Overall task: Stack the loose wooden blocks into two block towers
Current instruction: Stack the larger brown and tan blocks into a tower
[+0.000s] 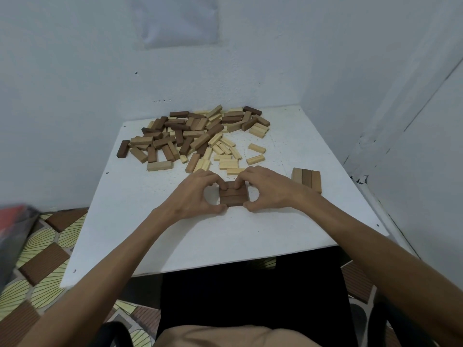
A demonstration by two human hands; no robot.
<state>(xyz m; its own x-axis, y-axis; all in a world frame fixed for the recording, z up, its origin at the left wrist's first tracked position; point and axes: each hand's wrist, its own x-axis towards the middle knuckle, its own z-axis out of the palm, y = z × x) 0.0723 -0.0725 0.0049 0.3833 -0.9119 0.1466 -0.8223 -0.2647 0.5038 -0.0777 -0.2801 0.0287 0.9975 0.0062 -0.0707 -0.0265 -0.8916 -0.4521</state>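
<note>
A small square layer of dark brown blocks point(234, 197) lies flat in the middle of the white table point(225, 236). My left hand point(194, 195) presses its left side with thumb and fingertips. My right hand point(266, 187) grips its right side the same way. A second layer of three blocks point(307, 179), light, dark and mid brown, lies side by side to the right. A big heap of loose light and dark wooden blocks point(195, 135) covers the far half of the table.
Walls close in behind and to the right of the table. A few stray pale blocks point(255, 154) lie between the heap and my hands. Patterned floor point(42, 261) shows on the left; a dark bag point(12, 229) sits at the left edge.
</note>
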